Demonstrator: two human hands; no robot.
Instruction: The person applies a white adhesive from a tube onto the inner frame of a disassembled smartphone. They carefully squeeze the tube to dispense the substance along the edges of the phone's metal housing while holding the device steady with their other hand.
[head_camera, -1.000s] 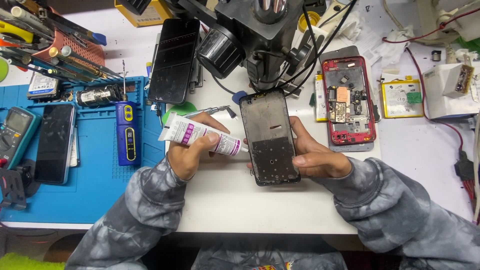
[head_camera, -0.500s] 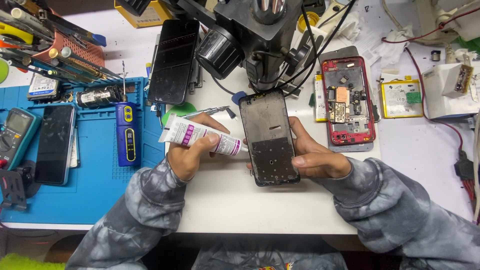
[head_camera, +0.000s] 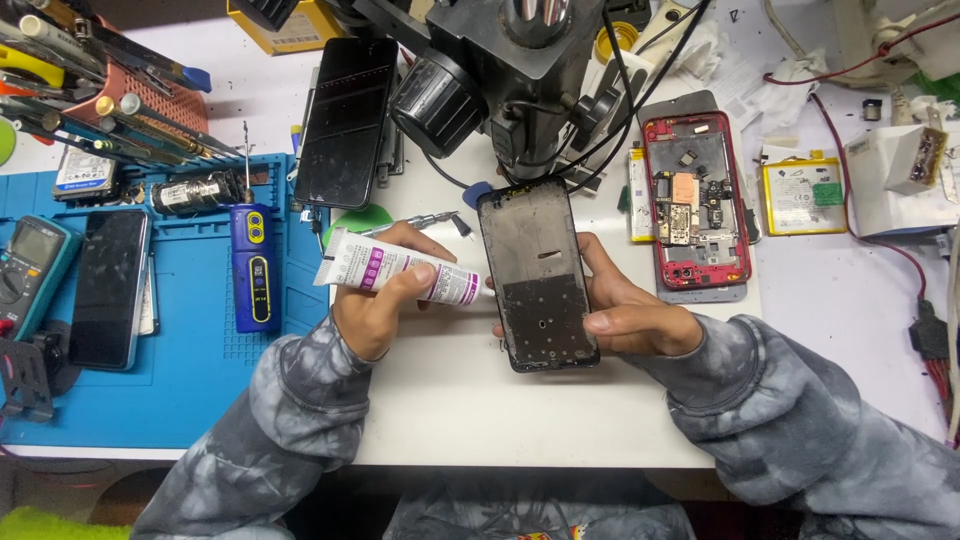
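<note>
White with purple bands, the glue tube (head_camera: 395, 271) sits clamped in the left hand (head_camera: 375, 305) at centre frame, its nozzle apparently touching the left edge of the black phone frame (head_camera: 537, 275). The right hand (head_camera: 630, 315) grips that frame's right side, below the microscope (head_camera: 500, 70) and left of the red opened phone (head_camera: 695, 200).

left hand (head_camera: 375, 310) presses glue tube (head_camera: 400, 270) against phone frame (head_camera: 537, 275) in right hand (head_camera: 630, 315).

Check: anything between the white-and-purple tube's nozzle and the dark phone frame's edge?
Nothing visible. The left hand holds the white-and-purple tube with its tip at the dark phone frame, which the right hand steadies.
</note>
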